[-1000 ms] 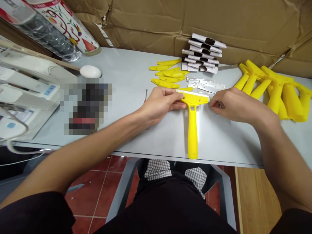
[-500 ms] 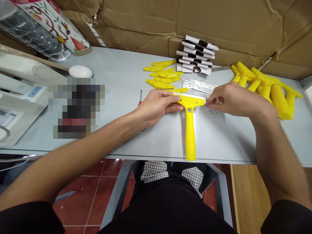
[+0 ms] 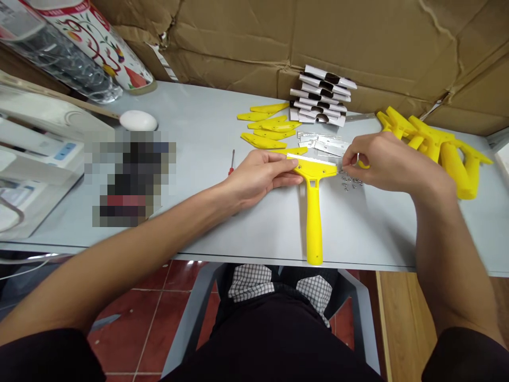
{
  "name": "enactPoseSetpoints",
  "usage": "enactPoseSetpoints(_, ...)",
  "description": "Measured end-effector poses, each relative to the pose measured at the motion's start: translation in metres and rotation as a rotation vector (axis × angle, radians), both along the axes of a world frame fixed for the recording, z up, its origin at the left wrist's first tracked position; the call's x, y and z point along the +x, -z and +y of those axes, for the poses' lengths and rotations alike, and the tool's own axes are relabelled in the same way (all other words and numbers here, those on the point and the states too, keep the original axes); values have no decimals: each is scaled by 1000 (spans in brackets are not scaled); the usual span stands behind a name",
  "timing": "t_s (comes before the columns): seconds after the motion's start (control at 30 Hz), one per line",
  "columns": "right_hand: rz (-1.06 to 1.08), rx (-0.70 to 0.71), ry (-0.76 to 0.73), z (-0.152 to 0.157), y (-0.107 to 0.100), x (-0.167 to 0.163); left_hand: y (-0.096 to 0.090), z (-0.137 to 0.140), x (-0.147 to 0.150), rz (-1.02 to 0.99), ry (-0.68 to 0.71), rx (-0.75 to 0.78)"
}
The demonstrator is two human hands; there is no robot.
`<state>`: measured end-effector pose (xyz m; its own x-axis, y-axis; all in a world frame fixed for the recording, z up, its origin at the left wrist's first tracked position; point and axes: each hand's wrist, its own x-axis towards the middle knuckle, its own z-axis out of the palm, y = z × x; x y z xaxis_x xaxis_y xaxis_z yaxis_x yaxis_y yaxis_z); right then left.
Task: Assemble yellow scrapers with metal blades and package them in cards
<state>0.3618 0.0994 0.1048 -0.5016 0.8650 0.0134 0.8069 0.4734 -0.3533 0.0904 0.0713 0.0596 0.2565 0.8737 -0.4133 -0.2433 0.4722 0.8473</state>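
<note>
Here, the left hand (image 3: 260,179) pinches a yellow scraper (image 3: 314,217); the right hand (image 3: 384,161) (contents unclear) has its grip pressed together.

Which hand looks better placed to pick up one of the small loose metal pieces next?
Probably the right hand: it is close beside the small metal pieces, though whether it pinches something is unclear. The left hand is at the opposite side of the yellow scraper, gripping its head.

In grip of left hand (image 3: 264,178): yellow scraper (image 3: 314,223), its lower end at the tabletop's (image 3: 369,233) front edge. Just beside scraper's right end: right hand (image 3: 382,159), pinched, near loose screws (image 3: 353,183). Toward back edge: yellow strips (image 3: 268,141), metal blades (image 3: 326,145), white sleeves (image 3: 340,95).
</note>
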Motion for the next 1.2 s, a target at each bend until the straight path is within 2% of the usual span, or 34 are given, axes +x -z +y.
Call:
enactPoseSetpoints(0.07, 26, 44, -13, -4, -14, -10, 0, -1, 0, -1, 20, 6)
enactPoseSetpoints(0.13, 152, 37, -52, -8, -19, -23, 1, -3, -1, -10, 42, 13)
enactPoseSetpoints(0.23, 296, 31, -161, -11, -8, -41, 2, -5, -1, -40, 72, 26)
enactPoseSetpoints(0.3, 306, 36, -208, -11, 5, -51, 4, -5, -2, -56, 93, 38)
enactPoseSetpoints(0.43, 324, 74, -194, -10, 21, -59, 8, -4, -1, -76, 110, 56)
enactPoseSetpoints(0.77, 389, 30, -145, -12, 15, -56, 10, -4, -1, -59, 99, 62)
enactPoseSetpoints(1.0, 407, -143, -28, -13, 15, -45, 7, -4, 0, -37, 67, 50)
enactPoseSetpoints(1.2, 545, -345, 123, -13, 20, -35, 3, -1, 1, -26, 35, 54)
